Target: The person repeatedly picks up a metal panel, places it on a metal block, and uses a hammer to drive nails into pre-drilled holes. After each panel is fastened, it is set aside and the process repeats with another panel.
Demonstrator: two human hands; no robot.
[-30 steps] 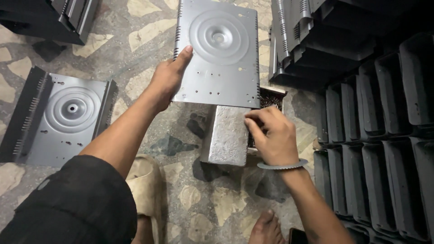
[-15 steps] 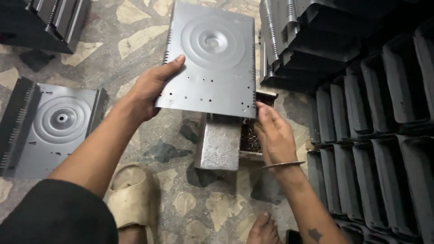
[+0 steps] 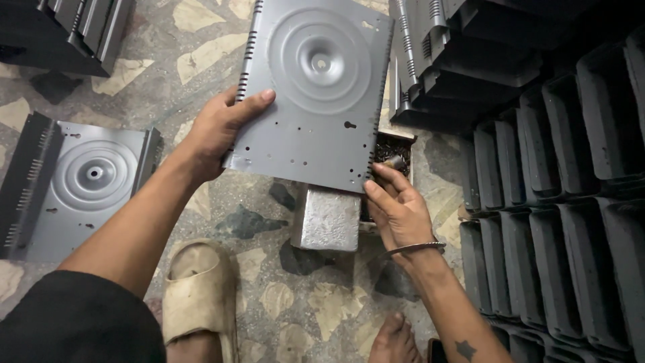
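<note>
Whereas a second ago the flat grey sheet-metal panel with a round stamped dish and slotted edges (image 3: 316, 94) sat higher in the head view with the right hand (image 3: 400, 212) lower down over the block, the panel now fills more of the upper middle of the picture and that hand has come up to the panel's lower right corner. The left hand (image 3: 218, 131) has stayed on the left edge throughout.

In the head view, the left hand grips the panel's left edge near the lower corner: the thumb (image 3: 252, 106) lies across the top face, the other fingers curl underneath out of sight. The right hand, wearing a thin metal bangle (image 3: 413, 249), is half open, its fingertips (image 3: 379, 176) touching the lower right corner from below; whether they pinch the edge or only steady it is hard to tell. The panel is held off the floor, tilted slightly, above a dull silvery rectangular metal block (image 3: 327, 220) and partly over a small open box of dark small parts (image 3: 393, 153).

A second matching grey panel (image 3: 87, 191) lies flat on the speckled stone floor (image 3: 269, 296) at left, well apart. Rows of dark grey metal trays standing on edge (image 3: 557, 222) fill the right side. A beige sandal (image 3: 198, 299) shows at the bottom.
</note>
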